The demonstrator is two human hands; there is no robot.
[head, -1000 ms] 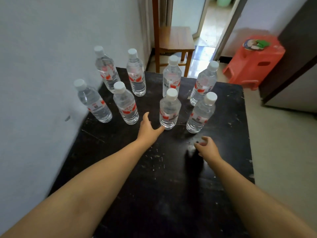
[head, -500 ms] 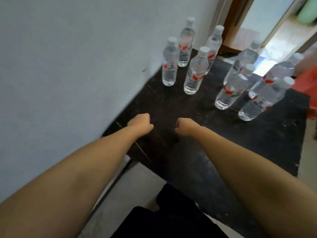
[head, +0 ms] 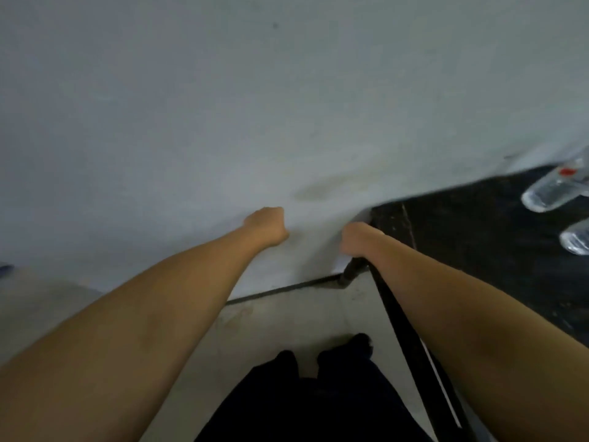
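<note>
Rightward, water bottles [head: 548, 194] on black table [head: 478, 244], left hand [head: 266, 226], right hand [head: 355, 240] fisted

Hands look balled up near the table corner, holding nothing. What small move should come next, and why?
Probably open the right hand and reach right toward the bottles. Both hands are empty fists, the left hand before the wall, and the bottles stand across the table.
</note>
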